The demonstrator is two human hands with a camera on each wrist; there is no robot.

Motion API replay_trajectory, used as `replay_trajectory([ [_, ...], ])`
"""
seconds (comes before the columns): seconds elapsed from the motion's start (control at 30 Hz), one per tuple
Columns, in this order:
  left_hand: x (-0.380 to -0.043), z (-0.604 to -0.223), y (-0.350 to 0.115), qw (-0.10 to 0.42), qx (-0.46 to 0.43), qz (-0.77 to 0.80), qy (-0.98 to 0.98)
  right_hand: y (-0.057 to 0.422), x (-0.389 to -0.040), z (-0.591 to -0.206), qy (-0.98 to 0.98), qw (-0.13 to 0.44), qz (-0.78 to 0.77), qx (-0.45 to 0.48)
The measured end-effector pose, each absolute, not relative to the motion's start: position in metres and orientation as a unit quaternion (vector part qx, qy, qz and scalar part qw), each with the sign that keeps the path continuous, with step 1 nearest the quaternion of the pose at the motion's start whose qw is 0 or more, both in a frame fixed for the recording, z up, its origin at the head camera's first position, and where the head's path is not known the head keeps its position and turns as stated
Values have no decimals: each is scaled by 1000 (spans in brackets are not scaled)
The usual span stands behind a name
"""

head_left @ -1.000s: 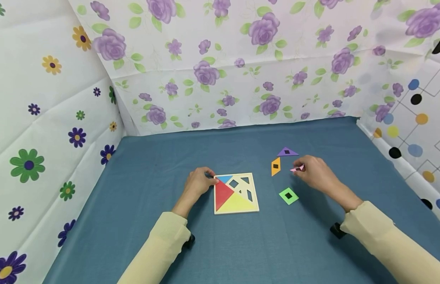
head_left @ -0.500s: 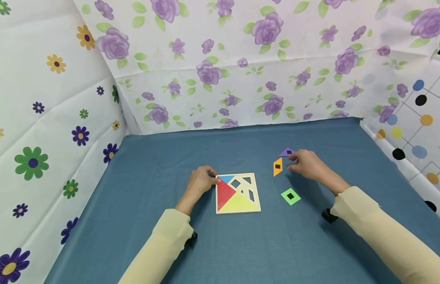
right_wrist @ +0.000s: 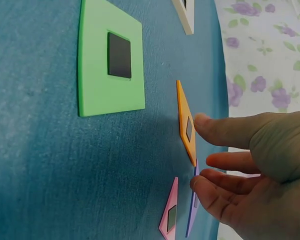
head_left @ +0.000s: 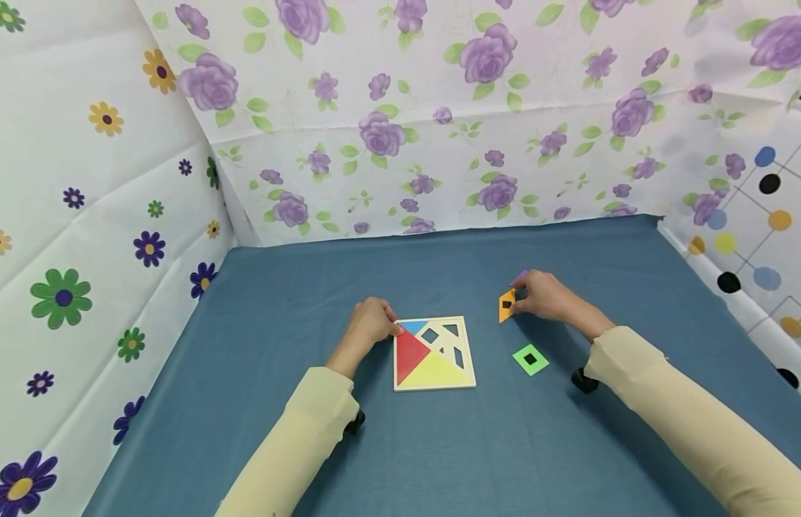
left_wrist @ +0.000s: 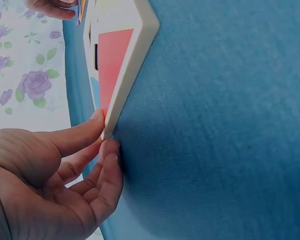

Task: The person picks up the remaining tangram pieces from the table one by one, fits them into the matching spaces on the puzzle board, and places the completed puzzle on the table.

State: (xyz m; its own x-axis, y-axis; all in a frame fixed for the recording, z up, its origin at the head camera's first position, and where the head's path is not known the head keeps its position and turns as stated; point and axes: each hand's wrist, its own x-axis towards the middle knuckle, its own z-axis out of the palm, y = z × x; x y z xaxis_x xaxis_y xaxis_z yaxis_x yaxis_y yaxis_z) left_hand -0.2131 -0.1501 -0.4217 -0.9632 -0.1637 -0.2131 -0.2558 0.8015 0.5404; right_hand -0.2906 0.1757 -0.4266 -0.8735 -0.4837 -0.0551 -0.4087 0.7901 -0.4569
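My left hand (head_left: 369, 323) pinches the upper left corner of a square wooden tangram board (head_left: 436, 388), thumb on top and fingers at the side. In the board lie a red triangle (head_left: 408, 355), a yellow triangle (head_left: 442, 373) and a blue piece (head_left: 413, 326); cutouts show at its upper right. My right hand (right_wrist: 255, 175) is spread over the orange parallelogram (right_wrist: 183, 112), thumb tip at its edge and the fingers apart. Beneath those fingers lie a purple triangle (right_wrist: 190, 220) and a pink triangle (right_wrist: 165, 218). The head view hides the pink one behind the hand.
A green square piece (head_left: 536, 368) with a dark centre lies right of the board. Blue cloth (head_left: 297, 287) covers the table. Flowered sheets (head_left: 433, 158) stand behind and to the left, and a dotted sheet (head_left: 749, 244) on the right.
My right hand has let go of the pink triangle and moved left to the orange parallelogram, partly covering the purple triangle. My left hand stays at the board's corner.
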Motion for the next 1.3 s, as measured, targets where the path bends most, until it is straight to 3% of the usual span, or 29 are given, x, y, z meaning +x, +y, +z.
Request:
replay_trajectory([
  [0.8, -221, -412, -145, 132, -107, 312, 935, 169, -298, -434, 941, 87, -195, -263],
  [1.3, -227, -412, -147, 154, -112, 312, 931, 166, -306, -430, 936, 117, -182, -279],
])
